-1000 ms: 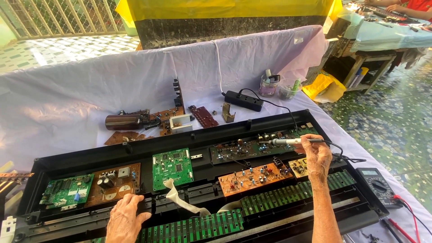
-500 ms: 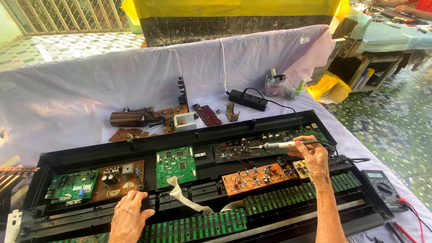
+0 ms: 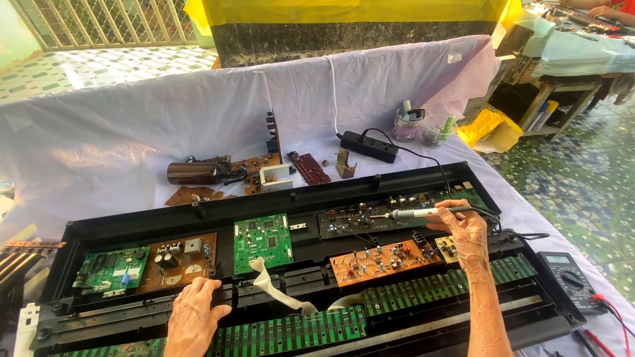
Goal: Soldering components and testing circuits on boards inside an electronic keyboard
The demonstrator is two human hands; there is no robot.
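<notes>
Holding: my right hand (image 3: pixel 466 231), fingers wrapped around a soldering iron (image 3: pixel 423 213), tip on the dark circuit board (image 3: pixel 370 218) at the rear of the opened keyboard case (image 3: pixel 132 221). Left hand (image 3: pixel 193 320), fingers loosely spread, resting flat on the case's front rail, holding nothing.

right hand (image 3: pixel 464 228) | soldering iron (image 3: pixel 420 213) tip moved left along dark circuit board (image 3: pixel 390 215)

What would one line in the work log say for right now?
right hand: holds soldering iron, tip on dark circuit board | left hand: rests on open keyboard case
</notes>
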